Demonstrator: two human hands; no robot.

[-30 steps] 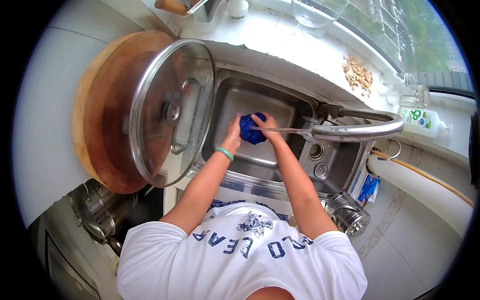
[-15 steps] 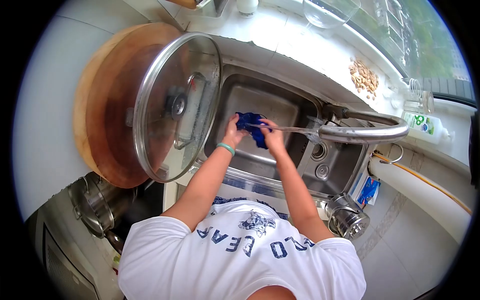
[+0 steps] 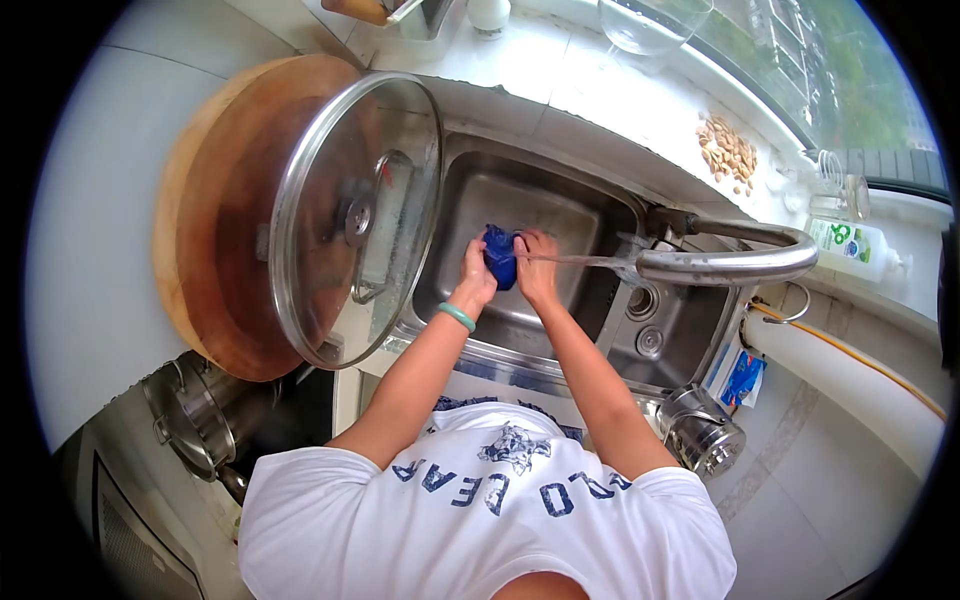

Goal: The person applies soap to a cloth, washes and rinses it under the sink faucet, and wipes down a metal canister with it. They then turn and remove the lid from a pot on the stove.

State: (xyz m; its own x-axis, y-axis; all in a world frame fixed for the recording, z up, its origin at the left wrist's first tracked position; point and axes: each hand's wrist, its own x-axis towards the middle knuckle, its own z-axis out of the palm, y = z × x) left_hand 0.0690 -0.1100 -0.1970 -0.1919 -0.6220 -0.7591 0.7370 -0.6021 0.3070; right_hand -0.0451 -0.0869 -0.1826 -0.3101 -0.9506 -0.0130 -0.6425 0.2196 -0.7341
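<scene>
Over the larger basin of the steel sink [image 3: 560,335], a wet, dark blue cloth [image 3: 499,262] is bunched up between my two hands. My left hand [image 3: 477,272], with a green bangle on its wrist, closes on the cloth's left side. On the other side, my right hand [image 3: 537,264] presses against it with curled fingers. Water streams from the curved metal faucet [image 3: 740,264] towards my right hand and the cloth. Parts of the fingers are hidden behind the cloth.
A large glass lid [image 3: 320,255] stands upright left of the sink, before a round wooden board [image 3: 185,220]. Almonds [image 3: 727,153] lie on the sill near a white bottle [image 3: 850,248]. A steel pot [image 3: 700,430] sits right of the sink.
The cloth was spread wider and hung down; now it is gathered into a compact bundle. My hands have come closer together around it.
</scene>
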